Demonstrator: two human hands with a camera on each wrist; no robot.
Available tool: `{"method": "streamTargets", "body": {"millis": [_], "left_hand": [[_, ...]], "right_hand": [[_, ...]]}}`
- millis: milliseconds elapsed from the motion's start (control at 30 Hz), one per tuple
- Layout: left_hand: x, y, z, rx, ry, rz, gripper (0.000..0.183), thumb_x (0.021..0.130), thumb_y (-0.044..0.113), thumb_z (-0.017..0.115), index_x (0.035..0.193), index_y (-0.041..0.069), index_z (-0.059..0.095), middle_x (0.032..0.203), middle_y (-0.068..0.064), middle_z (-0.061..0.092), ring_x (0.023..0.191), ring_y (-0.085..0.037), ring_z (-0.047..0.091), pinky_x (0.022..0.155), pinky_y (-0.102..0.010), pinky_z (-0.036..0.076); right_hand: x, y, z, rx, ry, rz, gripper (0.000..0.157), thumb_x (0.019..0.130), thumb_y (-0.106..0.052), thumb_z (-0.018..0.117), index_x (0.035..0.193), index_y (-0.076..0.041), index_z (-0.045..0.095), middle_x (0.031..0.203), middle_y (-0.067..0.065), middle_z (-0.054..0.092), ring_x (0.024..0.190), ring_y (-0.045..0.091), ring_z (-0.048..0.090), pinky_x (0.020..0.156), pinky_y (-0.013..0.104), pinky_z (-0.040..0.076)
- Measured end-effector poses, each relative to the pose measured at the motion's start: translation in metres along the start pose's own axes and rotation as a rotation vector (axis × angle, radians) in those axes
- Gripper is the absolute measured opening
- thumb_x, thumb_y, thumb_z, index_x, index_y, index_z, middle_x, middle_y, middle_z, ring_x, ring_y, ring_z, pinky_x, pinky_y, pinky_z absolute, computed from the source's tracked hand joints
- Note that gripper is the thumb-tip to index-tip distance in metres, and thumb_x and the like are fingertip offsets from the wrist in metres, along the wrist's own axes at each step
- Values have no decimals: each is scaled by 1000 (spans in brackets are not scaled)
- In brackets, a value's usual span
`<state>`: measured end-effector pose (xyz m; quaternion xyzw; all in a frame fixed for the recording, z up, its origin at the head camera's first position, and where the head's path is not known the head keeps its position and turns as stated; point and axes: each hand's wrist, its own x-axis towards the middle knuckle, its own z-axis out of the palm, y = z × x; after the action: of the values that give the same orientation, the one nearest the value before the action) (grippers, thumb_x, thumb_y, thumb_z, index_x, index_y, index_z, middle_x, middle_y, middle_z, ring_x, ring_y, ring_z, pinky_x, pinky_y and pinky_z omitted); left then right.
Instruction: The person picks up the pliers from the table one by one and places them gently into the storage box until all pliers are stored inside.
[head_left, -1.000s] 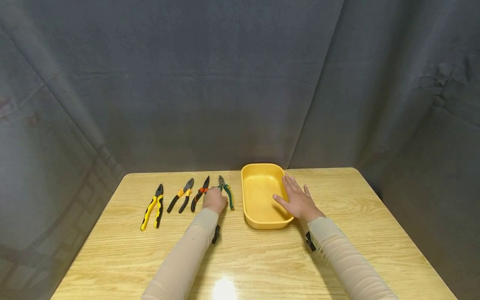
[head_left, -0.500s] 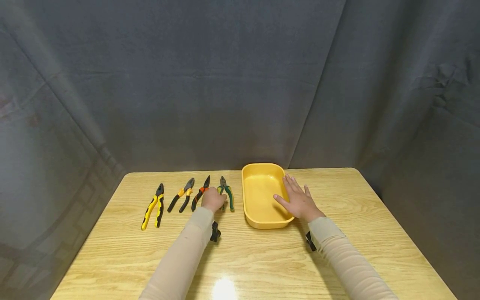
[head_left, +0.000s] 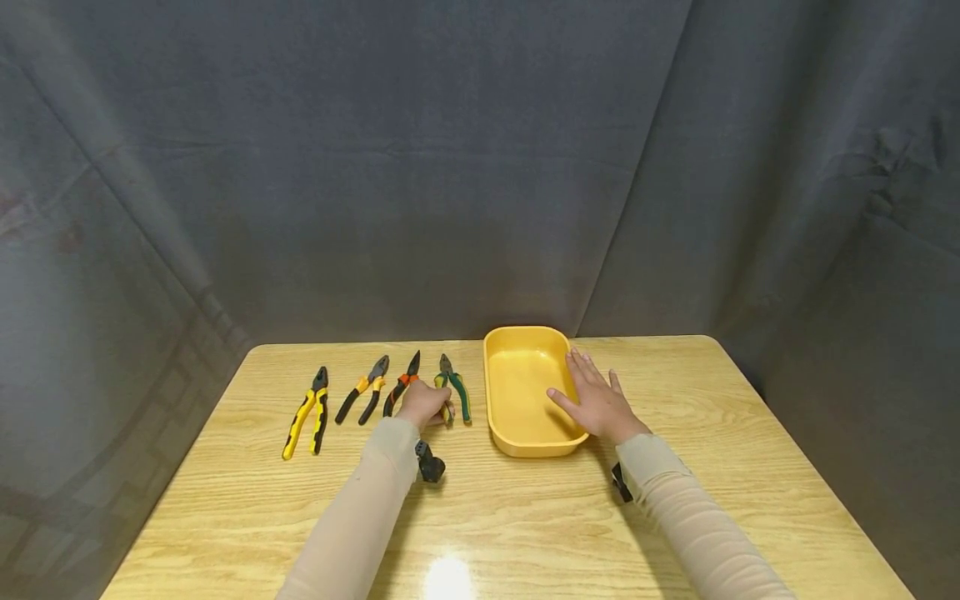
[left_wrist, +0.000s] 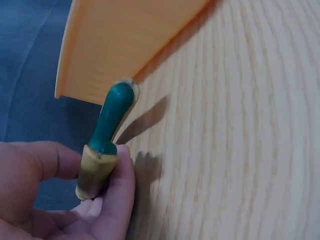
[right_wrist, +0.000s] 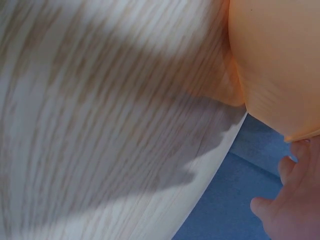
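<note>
My left hand (head_left: 423,404) pinches the yellow-sided handle of green-and-yellow pliers (head_left: 460,392). In the left wrist view the thumb and fingers sit on both sides of that yellow handle (left_wrist: 95,172), and a green handle (left_wrist: 112,115) shows beyond it. In the head view the pliers' jaws point to the back of the table. Just right of them stands a yellow rectangular tray (head_left: 492,417) with nothing inside. My right hand (head_left: 602,410) rests on the tray's right rim, fingers straight and spread, thumb over the inside.
Left of my left hand lie orange-and-black long-nose pliers (head_left: 405,383), partly hidden by it, orange-and-black pliers (head_left: 367,387) and yellow-and-black pliers (head_left: 309,412). A grey curtain (head_left: 450,167) hangs behind the wooden table (head_left: 525,525).
My left hand has drawn slightly back and left and turned, uncovering more of the green-and-yellow pliers, which have shifted slightly. The right hand and tray stay in place.
</note>
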<state>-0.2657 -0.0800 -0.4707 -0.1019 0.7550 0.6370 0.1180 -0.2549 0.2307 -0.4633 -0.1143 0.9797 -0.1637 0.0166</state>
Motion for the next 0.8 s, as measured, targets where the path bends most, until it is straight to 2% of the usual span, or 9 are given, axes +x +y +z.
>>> {"method": "streamTargets", "body": {"millis": [67, 167, 300, 500, 800], "left_hand": [[-2, 1, 0, -80, -22, -7, 25, 101, 3, 47, 100, -18, 61, 66, -14, 62, 57, -19, 61, 57, -30, 55], [-3, 1, 0, -140, -39, -24, 29, 106, 6, 44, 105, -19, 59, 67, -13, 61, 57, -18, 61, 58, -29, 56], [-2, -1, 0, -125, -36, -15, 34, 109, 11, 42, 112, -18, 58, 70, -12, 63, 58, -15, 62, 58, -27, 55], [2, -7, 0, -144, -27, -32, 37, 110, 12, 43, 131, -17, 50, 83, -16, 67, 65, -14, 66, 61, -25, 57], [5, -13, 1, -146, 29, -34, 39, 108, 12, 47, 131, -19, 53, 84, -17, 72, 66, -12, 69, 59, -21, 56]], "right_hand": [[0, 0, -1, 3, 3, 1, 84, 105, -55, 42, 161, 0, 11, 168, 18, 9, 155, 37, 8, 119, 67, 3], [0, -1, -1, 7, 10, 1, 84, 105, -54, 43, 161, 0, 12, 168, 19, 10, 154, 38, 9, 118, 68, 3], [0, -1, -1, 9, 10, -3, 83, 105, -53, 43, 161, 1, 12, 168, 19, 10, 154, 38, 9, 119, 67, 4], [0, 0, 0, 1, 17, -14, 83, 106, -52, 43, 160, 3, 13, 167, 21, 10, 154, 39, 9, 120, 65, 5], [0, -1, -1, 7, 3, -11, 83, 106, -53, 41, 160, 2, 11, 168, 20, 6, 154, 38, 7, 121, 64, 4]]}}
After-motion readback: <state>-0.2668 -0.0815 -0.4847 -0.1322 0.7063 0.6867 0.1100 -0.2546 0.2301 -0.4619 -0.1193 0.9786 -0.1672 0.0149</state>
